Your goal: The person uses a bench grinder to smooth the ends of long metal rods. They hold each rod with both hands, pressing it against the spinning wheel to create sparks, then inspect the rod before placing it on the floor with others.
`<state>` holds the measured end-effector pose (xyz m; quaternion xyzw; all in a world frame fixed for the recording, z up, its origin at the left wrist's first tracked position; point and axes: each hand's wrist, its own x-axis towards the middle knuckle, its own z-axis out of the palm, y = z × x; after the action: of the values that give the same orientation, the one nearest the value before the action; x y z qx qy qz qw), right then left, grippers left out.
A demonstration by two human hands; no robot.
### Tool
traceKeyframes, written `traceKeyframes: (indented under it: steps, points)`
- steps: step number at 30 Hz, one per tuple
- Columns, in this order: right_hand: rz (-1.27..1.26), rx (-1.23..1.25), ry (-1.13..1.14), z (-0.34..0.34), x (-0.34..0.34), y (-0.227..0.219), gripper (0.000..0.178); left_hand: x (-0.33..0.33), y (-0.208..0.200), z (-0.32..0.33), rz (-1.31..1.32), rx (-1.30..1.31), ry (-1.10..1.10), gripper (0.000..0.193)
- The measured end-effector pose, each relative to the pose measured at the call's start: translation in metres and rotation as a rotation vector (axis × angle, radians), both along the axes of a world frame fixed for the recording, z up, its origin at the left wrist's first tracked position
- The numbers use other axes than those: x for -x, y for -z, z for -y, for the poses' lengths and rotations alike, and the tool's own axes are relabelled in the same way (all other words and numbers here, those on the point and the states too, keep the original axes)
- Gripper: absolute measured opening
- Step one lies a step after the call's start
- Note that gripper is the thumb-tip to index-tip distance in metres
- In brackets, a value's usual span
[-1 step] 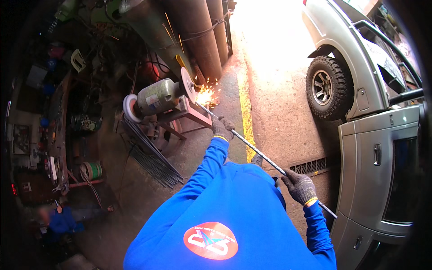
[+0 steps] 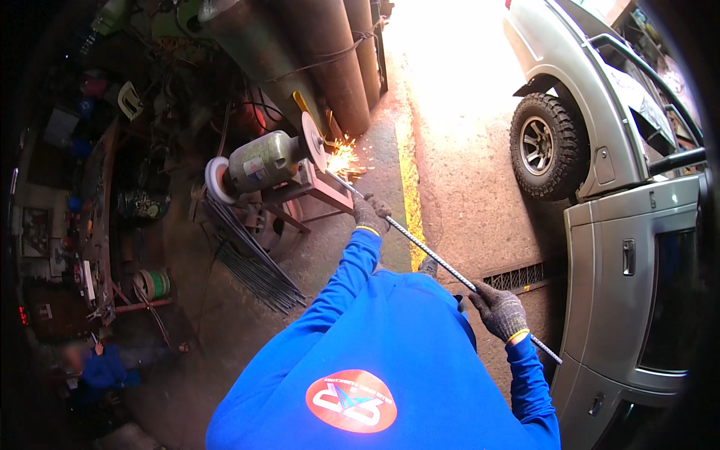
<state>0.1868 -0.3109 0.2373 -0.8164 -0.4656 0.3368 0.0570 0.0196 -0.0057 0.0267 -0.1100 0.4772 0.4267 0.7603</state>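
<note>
A long ribbed steel bar (image 2: 427, 250) runs slantwise from the bench grinder (image 2: 259, 163) down to the right. Its far tip meets the edge of the grinder's thin disc (image 2: 313, 142), and orange sparks (image 2: 343, 157) spray from there. My left hand (image 2: 372, 214), in a dark grey knit glove, is closed round the bar a short way from the disc. Farther back along it, my right hand (image 2: 500, 312) in a matching glove also grips the bar, whose rear end sticks out past the wrist. The glove hides part of the bar at each grip.
The grinder sits on a metal stand (image 2: 330, 191). Beneath it lies a bundle of dark rods (image 2: 259, 274). Tall cylinders (image 2: 322, 60) stand behind the disc. A silver vehicle (image 2: 630, 247) fills the right side, near the bar's rear end. A floor grate (image 2: 516, 277) lies beyond my right hand.
The spray of sparks has changed shape slightly, and the streaks above the disc are gone. Both hands and the bar look the same.
</note>
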Motion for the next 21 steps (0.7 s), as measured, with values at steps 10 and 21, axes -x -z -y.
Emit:
traceKeyframes:
  steps: [10,21]
  points:
    - [0.163,-0.140,-0.119,0.011,-0.005,0.014,0.033,-0.002,0.005,0.000,0.011,-0.002,-0.003,0.045]
    - [0.205,-0.165,-0.139,0.012,-0.004,0.015,0.033,-0.002,-0.002,-0.001,0.044,-0.003,-0.014,0.040]
